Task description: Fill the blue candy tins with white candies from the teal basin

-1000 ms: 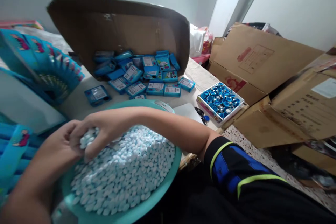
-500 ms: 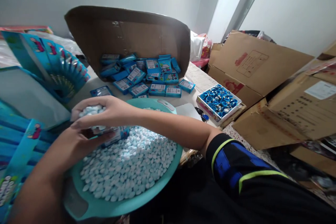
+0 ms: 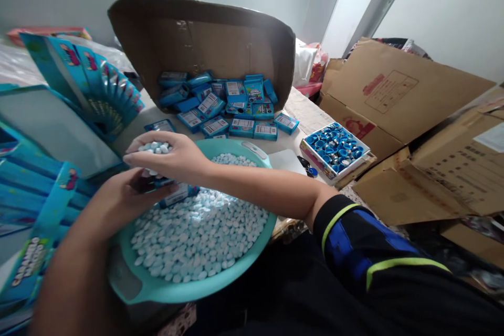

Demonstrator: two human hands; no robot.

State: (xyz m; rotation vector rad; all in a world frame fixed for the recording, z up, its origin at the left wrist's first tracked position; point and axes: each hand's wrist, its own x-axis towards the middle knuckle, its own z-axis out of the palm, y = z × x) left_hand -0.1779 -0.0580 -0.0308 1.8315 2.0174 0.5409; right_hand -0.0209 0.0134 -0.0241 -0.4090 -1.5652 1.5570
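My right hand (image 3: 183, 156) is cupped and closed around a handful of pale blue and white candies (image 3: 156, 147). Just beneath it, my left hand (image 3: 128, 194) grips a small blue candy box (image 3: 179, 195) with printed sides. Some candies lie between the cupped palm and the box, whose opening is mostly hidden by my right hand. Both hands are above the left part of a turquoise basin (image 3: 224, 290). Many loose candies (image 3: 205, 241) of the same kind fill this basin.
Behind the basin, a tipped cardboard box (image 3: 220, 37) holds several blue candy boxes (image 3: 210, 105). Folded blue display cartons (image 3: 98, 89) stand at left. To the right are a tray of blue caps (image 3: 334, 147), keys (image 3: 309, 168) and large cardboard cartons (image 3: 386, 84).
The heap of candies in my right palm looks smaller, and the palm has tipped a little. My left hand keeps hold of the box. The whole view has shifted slightly.
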